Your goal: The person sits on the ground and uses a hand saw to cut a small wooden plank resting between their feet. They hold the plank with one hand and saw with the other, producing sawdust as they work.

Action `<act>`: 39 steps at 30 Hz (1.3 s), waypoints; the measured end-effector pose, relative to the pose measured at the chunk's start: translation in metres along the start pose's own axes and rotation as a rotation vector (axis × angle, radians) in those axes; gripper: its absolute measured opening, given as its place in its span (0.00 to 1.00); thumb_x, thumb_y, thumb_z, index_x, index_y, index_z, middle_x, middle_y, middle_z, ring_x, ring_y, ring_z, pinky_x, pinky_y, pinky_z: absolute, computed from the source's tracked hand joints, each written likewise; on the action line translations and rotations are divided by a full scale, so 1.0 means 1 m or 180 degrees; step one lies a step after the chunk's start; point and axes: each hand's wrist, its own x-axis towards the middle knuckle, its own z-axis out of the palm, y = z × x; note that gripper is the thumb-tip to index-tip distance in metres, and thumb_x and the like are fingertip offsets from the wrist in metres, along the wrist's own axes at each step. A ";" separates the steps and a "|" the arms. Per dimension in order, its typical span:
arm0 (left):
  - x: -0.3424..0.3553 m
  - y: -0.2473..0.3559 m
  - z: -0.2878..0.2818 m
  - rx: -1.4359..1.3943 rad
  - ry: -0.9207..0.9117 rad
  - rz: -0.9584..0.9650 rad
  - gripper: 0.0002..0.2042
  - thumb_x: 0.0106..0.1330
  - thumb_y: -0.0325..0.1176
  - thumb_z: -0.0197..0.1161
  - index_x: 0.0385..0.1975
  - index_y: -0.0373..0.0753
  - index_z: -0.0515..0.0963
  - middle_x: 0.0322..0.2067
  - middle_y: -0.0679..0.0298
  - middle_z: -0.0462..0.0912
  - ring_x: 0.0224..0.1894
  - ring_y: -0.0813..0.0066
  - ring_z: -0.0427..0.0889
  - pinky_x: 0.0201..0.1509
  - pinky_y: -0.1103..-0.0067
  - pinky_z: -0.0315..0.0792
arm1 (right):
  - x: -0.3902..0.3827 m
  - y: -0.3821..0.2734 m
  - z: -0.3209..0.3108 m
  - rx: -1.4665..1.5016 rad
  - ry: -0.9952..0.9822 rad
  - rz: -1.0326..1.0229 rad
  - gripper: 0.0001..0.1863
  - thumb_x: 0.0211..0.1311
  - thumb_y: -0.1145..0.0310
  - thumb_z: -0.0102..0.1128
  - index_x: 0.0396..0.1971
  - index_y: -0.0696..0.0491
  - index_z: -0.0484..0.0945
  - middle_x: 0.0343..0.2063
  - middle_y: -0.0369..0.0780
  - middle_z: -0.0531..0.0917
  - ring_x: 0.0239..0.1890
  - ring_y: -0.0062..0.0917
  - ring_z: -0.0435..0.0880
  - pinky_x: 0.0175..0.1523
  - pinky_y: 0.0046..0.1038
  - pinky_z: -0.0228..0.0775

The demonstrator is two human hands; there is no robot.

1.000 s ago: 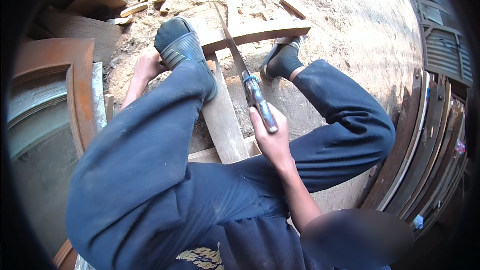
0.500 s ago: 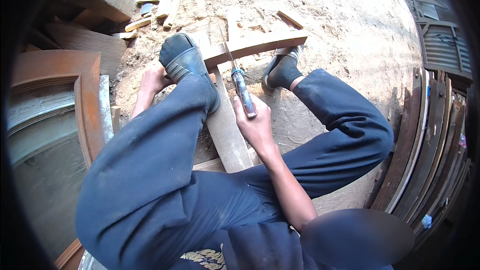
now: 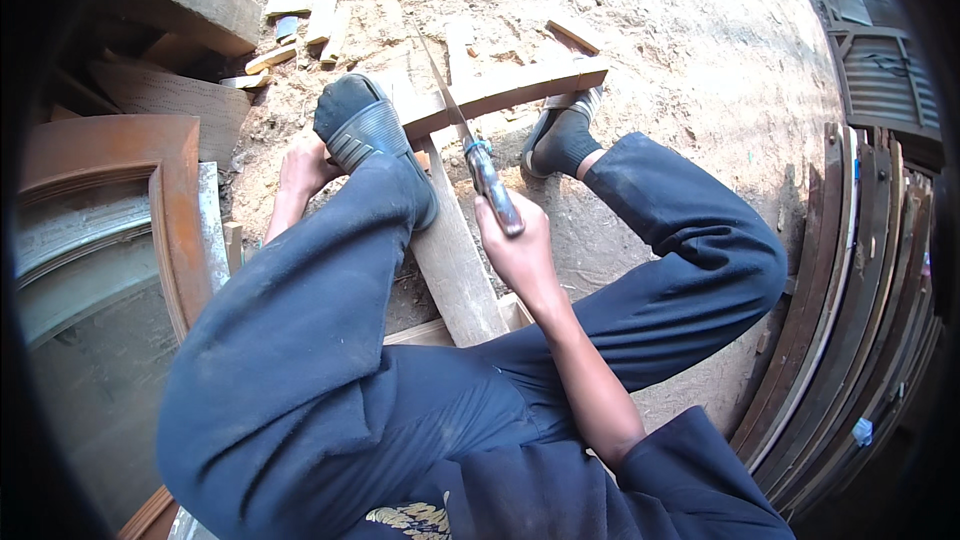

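Saw [image 3: 485, 172] is gripped by the right hand [image 3: 520, 243]; the board [image 3: 520, 94] beyond it is crossed by the blade [image 3: 453, 110] — the left hand [image 3: 303, 168], part-hidden, cannot be read.

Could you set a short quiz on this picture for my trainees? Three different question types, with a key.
1. Multiple choice: what is the person wearing on the feet?
A) Tall boots
B) Sandals over dark socks
C) Nothing

2. True or false: in this view, the blade of the handsaw crosses the wooden piece.

3. Fill in: the saw's handle is held in the person's ____ hand.

Key
1. B
2. True
3. Right: the right hand is closed around the handle.
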 end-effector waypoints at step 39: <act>-0.006 0.012 -0.010 0.0111 0.0089 0.0162 0.18 0.40 0.38 0.79 0.29 0.36 0.82 0.33 0.49 0.82 0.38 0.51 0.81 0.43 0.64 0.77 | -0.008 -0.001 0.000 -0.0066 -0.0101 -0.0081 0.11 0.62 0.71 0.59 0.22 0.58 0.72 0.13 0.37 0.68 0.17 0.16 0.64 0.24 0.27 0.60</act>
